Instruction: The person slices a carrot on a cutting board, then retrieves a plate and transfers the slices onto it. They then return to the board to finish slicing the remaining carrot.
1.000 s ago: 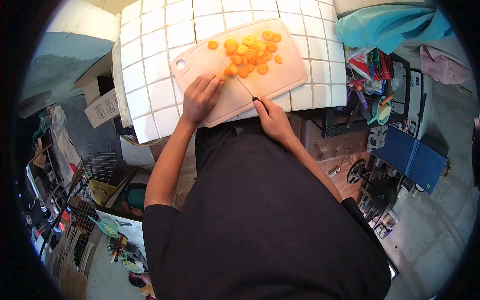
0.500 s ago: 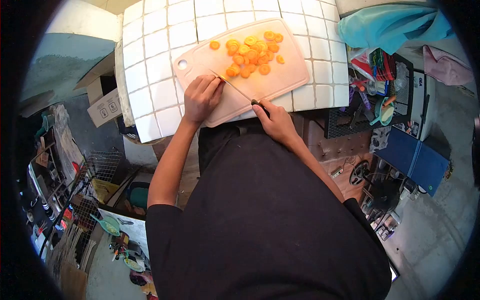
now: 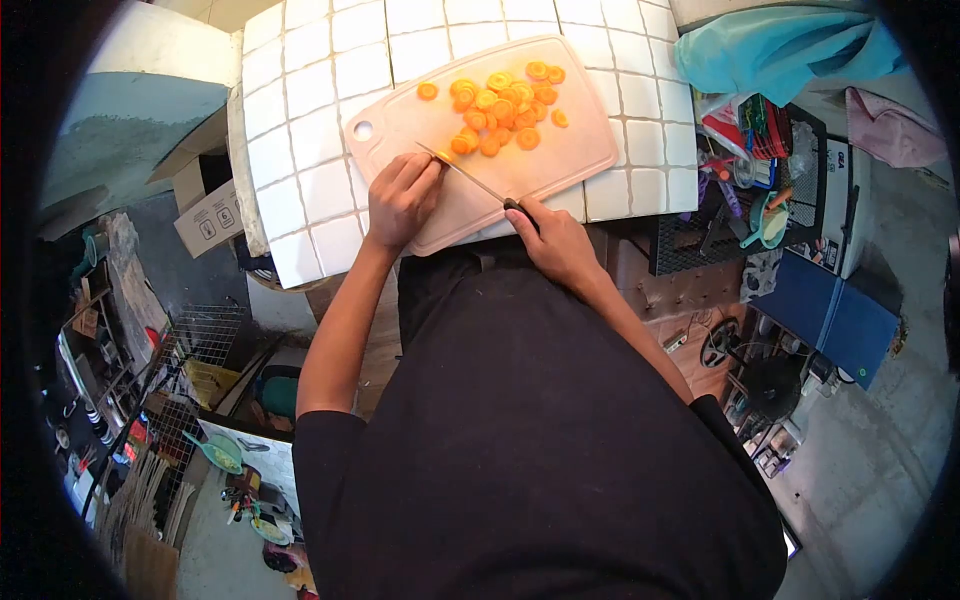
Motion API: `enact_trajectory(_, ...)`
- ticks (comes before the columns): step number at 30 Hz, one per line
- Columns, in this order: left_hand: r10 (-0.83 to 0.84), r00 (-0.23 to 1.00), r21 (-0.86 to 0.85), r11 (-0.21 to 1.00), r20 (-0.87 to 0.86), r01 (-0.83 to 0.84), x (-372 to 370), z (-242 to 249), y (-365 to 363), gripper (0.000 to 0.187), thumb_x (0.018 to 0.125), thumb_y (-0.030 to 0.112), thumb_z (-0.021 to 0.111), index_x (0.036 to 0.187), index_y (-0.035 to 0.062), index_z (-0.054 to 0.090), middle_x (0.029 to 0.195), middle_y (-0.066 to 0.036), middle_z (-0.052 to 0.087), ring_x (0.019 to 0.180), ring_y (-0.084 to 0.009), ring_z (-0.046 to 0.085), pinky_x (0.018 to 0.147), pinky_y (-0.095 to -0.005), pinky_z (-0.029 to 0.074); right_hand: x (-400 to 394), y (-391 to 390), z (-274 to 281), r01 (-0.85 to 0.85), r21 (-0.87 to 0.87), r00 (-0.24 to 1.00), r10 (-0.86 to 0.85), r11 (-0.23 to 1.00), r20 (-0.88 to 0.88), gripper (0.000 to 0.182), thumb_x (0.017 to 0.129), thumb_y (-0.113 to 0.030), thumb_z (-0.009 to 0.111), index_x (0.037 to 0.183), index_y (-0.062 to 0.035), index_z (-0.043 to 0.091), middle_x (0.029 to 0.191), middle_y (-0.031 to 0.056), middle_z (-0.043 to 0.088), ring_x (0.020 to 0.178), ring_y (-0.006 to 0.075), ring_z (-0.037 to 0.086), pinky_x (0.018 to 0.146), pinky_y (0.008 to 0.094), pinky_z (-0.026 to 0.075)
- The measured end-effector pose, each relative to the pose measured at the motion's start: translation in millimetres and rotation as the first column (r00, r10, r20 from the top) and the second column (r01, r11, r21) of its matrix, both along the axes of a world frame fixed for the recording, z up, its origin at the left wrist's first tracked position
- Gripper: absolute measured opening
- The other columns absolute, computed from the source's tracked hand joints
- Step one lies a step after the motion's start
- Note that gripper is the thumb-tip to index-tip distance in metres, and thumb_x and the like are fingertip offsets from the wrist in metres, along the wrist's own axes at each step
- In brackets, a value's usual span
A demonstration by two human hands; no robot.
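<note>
A light pink cutting board (image 3: 585,160) lies at an angle, with several round carrot slices (image 3: 505,108) scattered and heaped over its upper middle. My right hand (image 3: 556,243) is closed round the black handle of a knife (image 3: 476,182), whose blade slants up and left across the board. At the blade's far end, my left hand (image 3: 404,200) rests on the board with curled fingers. Bits of orange carrot (image 3: 446,157) show at its fingertips, beside the blade; the rest of that piece is hidden by the fingers.
The board lies on a white tiled counter (image 3: 320,190). To the right stands a black mesh rack (image 3: 690,245) with a green-handled strainer (image 3: 768,225) and other items. A turquoise cloth (image 3: 790,50) hangs at upper right. A cardboard box (image 3: 212,218) is left of the counter.
Both hands stay in nearly the same place. The knife's blade shifts slightly beside the left fingertips, with more of its tip showing beyond them. The carrot slices lie as before.
</note>
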State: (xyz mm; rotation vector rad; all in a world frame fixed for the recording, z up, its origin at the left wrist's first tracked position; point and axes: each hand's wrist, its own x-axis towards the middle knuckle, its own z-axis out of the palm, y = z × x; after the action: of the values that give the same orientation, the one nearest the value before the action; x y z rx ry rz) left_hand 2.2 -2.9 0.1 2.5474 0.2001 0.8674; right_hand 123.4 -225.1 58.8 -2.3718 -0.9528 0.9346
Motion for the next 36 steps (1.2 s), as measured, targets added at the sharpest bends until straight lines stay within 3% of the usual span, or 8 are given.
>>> enact_trajectory(6, -0.022, 1.000, -0.005, 1.000, -0.013, 0.022, 0, 1, 1, 0.020, 0.076, -0.001, 0.075, 0.095, -0.0005, 0.068, 0.095, -0.010, 0.068, 0.088, -0.0272, 0.068, 0.077, -0.0372, 0.057, 3, 2, 4, -0.046, -0.037, 0.999, 0.047, 0.998, 0.008, 0.041, 0.107, -0.045, 0.050, 0.101, -0.0055, 0.058, 0.076, 0.0289, 0.067, 0.078, 0.0513, 0.066, 0.069, 0.0602, 0.049)
enact_trajectory(18, -0.007, 1.000, -0.037, 0.999, -0.014, 0.006, 1, 2, 0, 0.016, 0.084, 0.002, 0.080, 0.098, -0.0038, 0.074, 0.094, -0.011, 0.072, 0.086, -0.0281, 0.070, 0.076, -0.0376, 0.058, 2, 12, -5, -0.027, -0.094, 0.998, 0.033, 0.995, 0.059, 0.040, 0.107, -0.042, 0.048, 0.101, -0.0040, 0.059, 0.082, 0.0301, 0.067, 0.080, 0.0518, 0.066, 0.071, 0.0609, 0.050)
enact_trajectory(21, -0.009, 1.000, -0.032, 0.999, 0.013, 0.010, 1, 2, -1, 0.015, 0.084, 0.002, 0.080, 0.097, -0.0033, 0.074, 0.094, -0.012, 0.072, 0.085, -0.0277, 0.071, 0.075, -0.0380, 0.058, 2, -3, -16, 0.015, -0.066, 0.998, -0.019, 0.998, -0.057, 0.041, 0.107, -0.043, 0.048, 0.102, -0.0039, 0.060, 0.085, 0.0295, 0.068, 0.083, 0.0512, 0.066, 0.073, 0.0599, 0.049)
enact_trajectory(24, 0.005, 1.000, -0.033, 0.999, 0.015, -0.004, 1, -2, -2, 0.018, 0.085, 0.002, 0.080, 0.101, -0.0017, 0.074, 0.093, -0.011, 0.072, 0.085, -0.0279, 0.070, 0.075, -0.0381, 0.058, 1, -8, -25, 0.093, 0.127, 0.971, -0.062, 0.988, -0.230, 0.042, 0.107, -0.044, 0.048, 0.102, -0.0040, 0.060, 0.085, 0.0288, 0.069, 0.086, 0.0509, 0.066, 0.074, 0.0592, 0.049)
enact_trajectory(27, -0.005, 0.999, -0.042, 0.999, -0.033, 0.003, 0, -2, -1, 0.025, 0.085, 0.001, 0.077, 0.109, 0.0015, 0.074, 0.094, -0.010, 0.070, 0.086, -0.0276, 0.069, 0.075, -0.0377, 0.058, 1, -1, -11, 0.110, 0.031, 0.990, -0.107, 0.993, -0.094, 0.043, 0.107, -0.045, 0.048, 0.101, -0.0045, 0.061, 0.085, 0.0279, 0.069, 0.086, 0.0504, 0.066, 0.074, 0.0594, 0.049)
enact_trajectory(29, -0.024, 0.993, 0.006, 1.000, -0.116, 0.024, 1, 1, 0, 0.042, 0.080, 0.002, 0.072, 0.121, 0.0080, 0.070, 0.098, -0.007, 0.065, 0.091, -0.0245, 0.066, 0.079, -0.0370, 0.057, 3, 2, -6, 0.071, -0.073, 0.996, -0.074, 0.995, -0.046, 0.043, 0.107, -0.046, 0.048, 0.102, -0.0054, 0.061, 0.084, 0.0282, 0.069, 0.085, 0.0502, 0.066, 0.073, 0.0596, 0.049)
enact_trajectory(33, -0.024, 0.991, 0.032, 0.999, -0.130, 0.028, 1, -1, 1, 0.046, 0.079, 0.003, 0.072, 0.125, 0.0101, 0.070, 0.096, -0.006, 0.063, 0.092, -0.0238, 0.065, 0.079, -0.0365, 0.056, 0, 0, -10, 0.063, -0.079, 0.997, -0.065, 0.995, -0.028, 0.042, 0.107, -0.047, 0.048, 0.103, -0.0063, 0.061, 0.083, 0.0282, 0.069, 0.084, 0.0497, 0.066, 0.073, 0.0600, 0.049)
enact_trajectory(36, -0.025, 0.983, 0.037, 0.999, -0.183, 0.032, 3, 5, 0, 0.034, 0.084, 0.002, 0.073, 0.118, 0.0056, 0.072, 0.101, -0.008, 0.066, 0.093, -0.0268, 0.066, 0.077, -0.0391, 0.056, -1, -2, -10, 0.067, -0.054, 0.998, -0.067, 0.996, -0.011, 0.042, 0.106, -0.047, 0.049, 0.104, -0.0063, 0.060, 0.081, 0.0281, 0.068, 0.082, 0.0499, 0.066, 0.072, 0.0601, 0.049)
